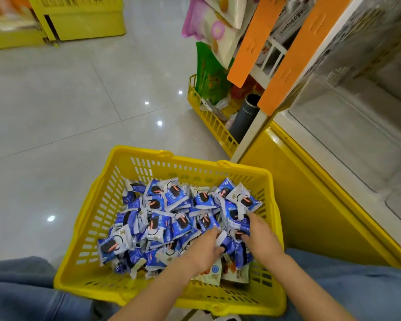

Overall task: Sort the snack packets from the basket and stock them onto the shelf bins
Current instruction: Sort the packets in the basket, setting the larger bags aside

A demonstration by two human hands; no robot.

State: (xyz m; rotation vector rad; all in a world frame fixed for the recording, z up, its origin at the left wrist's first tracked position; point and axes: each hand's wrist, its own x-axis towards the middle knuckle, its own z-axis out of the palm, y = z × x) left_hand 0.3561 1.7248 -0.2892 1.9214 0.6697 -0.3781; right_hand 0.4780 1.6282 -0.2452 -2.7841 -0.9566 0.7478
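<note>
Left grip (204, 247): bare hand, low in the basket's near right part; fingers and thumb curled, pinching the white edge of one blue snack packet (221, 237).
Right grip (262, 239): bare hand, just beside the left grip; fingers bent down into the packets; whether it holds one cannot be told.
Left of both grips: grey tiled floor (56, 112); yellow plastic basket (97, 205) standing on it, between two denim-clad legs (21, 286).
Around and beyond the grips: heap of blue-and-white snack packets (158, 220), loose in the basket at all angles.
Under the wrists: white-and-orange packets (233, 273), partly covered.
Beyond the grips, right: yellow wire rack (218, 130) holding a green bag (210, 72) and a grey cylinder (244, 115).
Right of the grips: yellow shelf unit (310, 216), beside the basket, with clear shelf bins (347, 135) and orange dividers (294, 54) above.
</note>
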